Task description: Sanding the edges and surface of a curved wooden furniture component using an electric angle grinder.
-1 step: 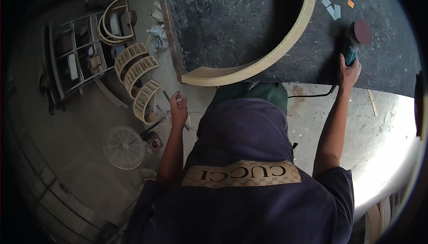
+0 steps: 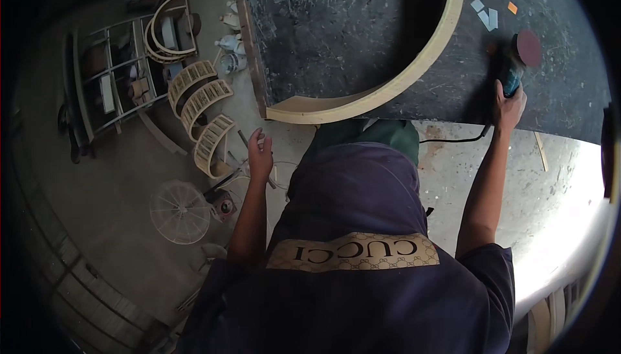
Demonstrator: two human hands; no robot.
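My right hand (image 2: 510,108) is wrapped round the teal and black body of an electric disc sander (image 2: 512,81), above the right part of the dark table (image 2: 427,95). The sander's round reddish-brown sanding disc (image 2: 528,48) points away from me, and a black cord runs back from its rear toward my body. My left hand (image 2: 260,153) hangs in the air off the table's near left corner, holding nothing, its fingers loosely bent and apart. A dark rod (image 2: 242,138) shows behind it. A curved pale wooden piece (image 2: 414,79) rests on the table between my hands.
Small grey and orange pieces (image 2: 493,19) lie beyond the sander. Ribbed curved wooden frames (image 2: 206,98), a metal rack (image 2: 123,76), white bottles (image 2: 230,44) and a round fan (image 2: 180,211) stand on the floor at left. A thin wood strip (image 2: 541,151) lies below the table's right edge.
The whole view has shifted very slightly. Both hands, the sander and the curved wooden piece keep their places relative to each other.
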